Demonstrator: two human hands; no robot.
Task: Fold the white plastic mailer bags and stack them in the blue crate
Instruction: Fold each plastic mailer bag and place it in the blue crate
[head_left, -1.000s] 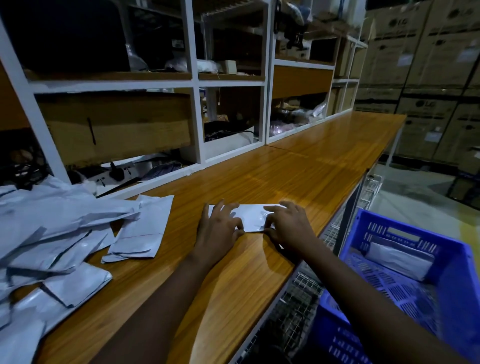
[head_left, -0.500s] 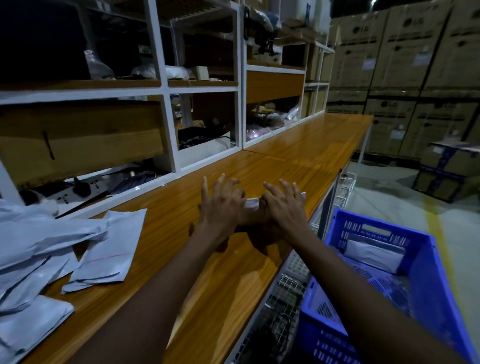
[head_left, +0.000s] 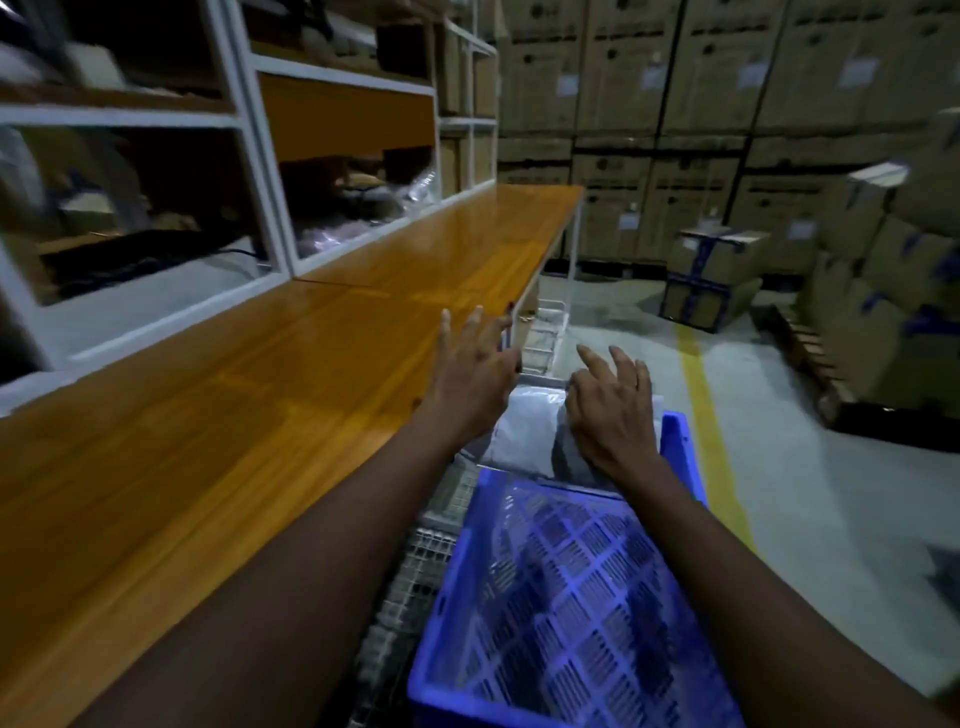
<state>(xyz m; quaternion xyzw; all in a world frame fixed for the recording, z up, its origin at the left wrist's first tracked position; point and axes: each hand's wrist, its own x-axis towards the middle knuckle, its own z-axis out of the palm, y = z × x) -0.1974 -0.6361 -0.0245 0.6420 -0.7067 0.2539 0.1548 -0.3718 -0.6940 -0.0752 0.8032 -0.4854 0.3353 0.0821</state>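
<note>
One folded mailer (head_left: 524, 431) lies in the crate (head_left: 683, 457) under the right hand (head_left: 613, 410), fingers spread flat; left hand (head_left: 472, 364) alongside, released, empty; remaining bags are out of view

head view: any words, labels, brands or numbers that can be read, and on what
None can be read in this frame.
Cartons: dark round marks and white labels, too blurred to read.
Boxes on the floor: blue markings, too blurred to read.
Crate and mailer: no text shows.
</note>
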